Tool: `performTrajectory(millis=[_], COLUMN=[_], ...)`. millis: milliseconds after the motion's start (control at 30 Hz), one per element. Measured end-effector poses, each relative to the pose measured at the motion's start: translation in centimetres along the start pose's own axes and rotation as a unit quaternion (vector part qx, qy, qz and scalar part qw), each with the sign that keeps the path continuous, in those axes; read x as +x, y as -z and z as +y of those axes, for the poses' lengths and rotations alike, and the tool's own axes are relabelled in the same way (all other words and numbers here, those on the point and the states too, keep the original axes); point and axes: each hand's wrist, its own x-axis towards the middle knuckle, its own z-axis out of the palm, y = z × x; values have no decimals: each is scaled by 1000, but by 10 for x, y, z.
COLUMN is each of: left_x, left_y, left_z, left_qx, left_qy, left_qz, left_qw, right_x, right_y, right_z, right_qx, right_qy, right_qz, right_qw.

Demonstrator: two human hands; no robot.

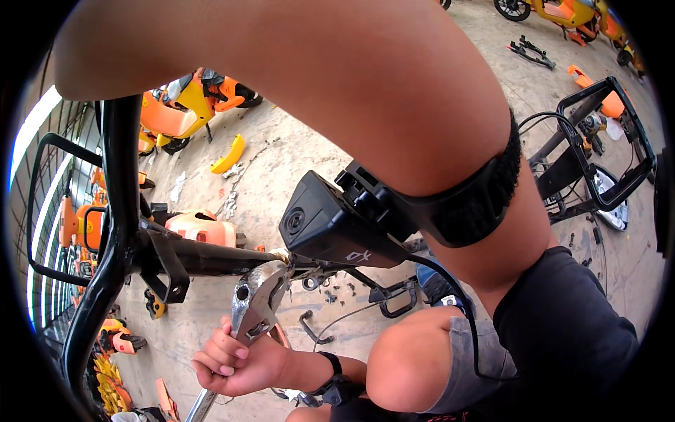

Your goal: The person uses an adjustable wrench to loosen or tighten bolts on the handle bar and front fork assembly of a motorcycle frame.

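Observation:
My left hand (232, 359) is wrapped round a silver adjustable wrench (256, 295), palm turned up, at the lower middle. The wrench's head is up against the black tubular frame (197, 250), near a joint partly covered by a black boxy camera (316, 218). That camera is strapped to my right arm (422, 98), which sweeps across the top from the dark sleeve at lower right to above the frame's upright tube at upper left. My right hand cannot be made out. A chrome bar (200, 404) shows below my left hand.
Yellow and orange scooters (179, 116) stand behind. A second black frame (612, 183), a power drill (593, 130), a yellow panel (226, 155), pink bodywork (200, 226), loose tubes and several small fittings lie on the concrete floor (267, 148). My bent knee (404, 359) is at lower centre.

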Motion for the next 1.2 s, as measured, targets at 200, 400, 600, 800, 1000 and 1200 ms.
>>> performTrajectory(millis=[200, 400, 600, 800, 1000, 1200], left_x=[6, 1, 13, 28, 12, 8], left_y=[8, -3, 9, 36, 29, 26], left_z=[0, -5, 14, 40, 51, 49], left_qx=[10, -91, -195, -323, -225, -179], left_qy=[-44, -34, -170, -95, -135, -160], left_qz=[5, -6, 49, -185, -212, -186], left_qw=[999, 995, 965, 923, 941, 953], right_x=[2, -8, -1, 3, 16, 10], right_y=[-14, 9, -1, -2, -15, -6], right_z=[-2, 1, -3, 6, 0, -11], right_qx=[7, -27, -21, 30, -56, -116], right_qy=[24, 23, 32, 7, 14, 17], right_qz=[19, 29, 53, 65, 40, 32], right_qw=[999, 999, 998, 997, 998, 993])
